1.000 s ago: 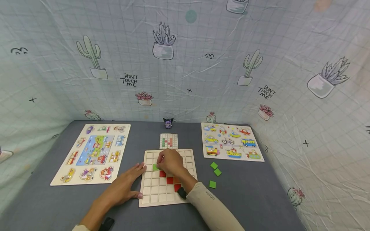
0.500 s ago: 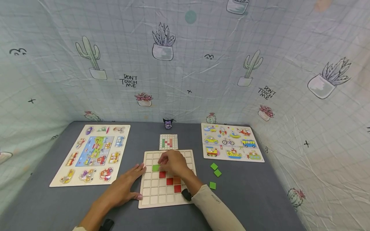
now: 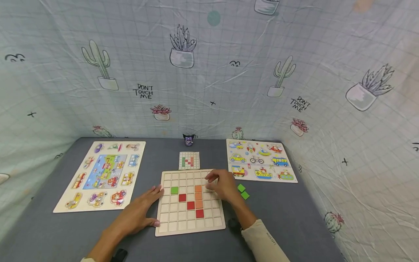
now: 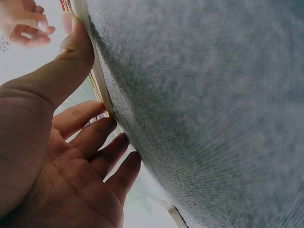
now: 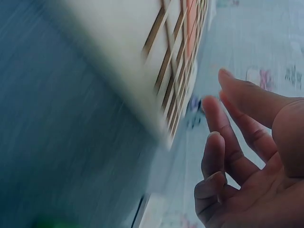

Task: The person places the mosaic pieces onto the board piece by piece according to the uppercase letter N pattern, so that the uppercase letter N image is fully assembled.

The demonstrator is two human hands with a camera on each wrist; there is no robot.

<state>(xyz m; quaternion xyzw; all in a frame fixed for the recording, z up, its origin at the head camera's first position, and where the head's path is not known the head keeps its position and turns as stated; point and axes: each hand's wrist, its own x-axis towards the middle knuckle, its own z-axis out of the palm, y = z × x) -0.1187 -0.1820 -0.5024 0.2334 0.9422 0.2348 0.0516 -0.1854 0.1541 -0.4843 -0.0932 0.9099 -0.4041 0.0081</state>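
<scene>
A pale sleeve (image 3: pixel 266 242) reaches in over the grey worktop (image 3: pixel 183 251), and the right arm blocks part of it. The left hand (image 3: pixel 143 207) lies with its fingers spread, its thumb and fingers touching the left edge of the wooden board (image 3: pixel 173 217); its grip is wide and not closed around anything.

The board sits flat in the middle, full of little squares. 3 red tiles (image 3: pixel 191 205) step down in a slanted line, 3 orange tiles (image 3: pixel 198 196) stand in a row going away, and 1 green tile (image 3: pixel 174 190) sits near the left side.

The right hand (image 3: pixel 222 185) hangs over the far right part of the board and hides its corner. Its fingers are softly bent, the grip is a bit open, and it holds nothing.

2 loose green tiles (image 3: pixel 243 191) lie right of the board, just beside the right hand. Picture puzzles lie flat on both sides, 1 on the left (image 3: pixel 133 181) and 1 on the right (image 3: pixel 256 175). A small pattern card (image 3: pixel 189 161) lies just behind the board. Farther back is a dark little toy (image 3: pixel 188 139), then a cactus cloth (image 3: pixel 209 72).
</scene>
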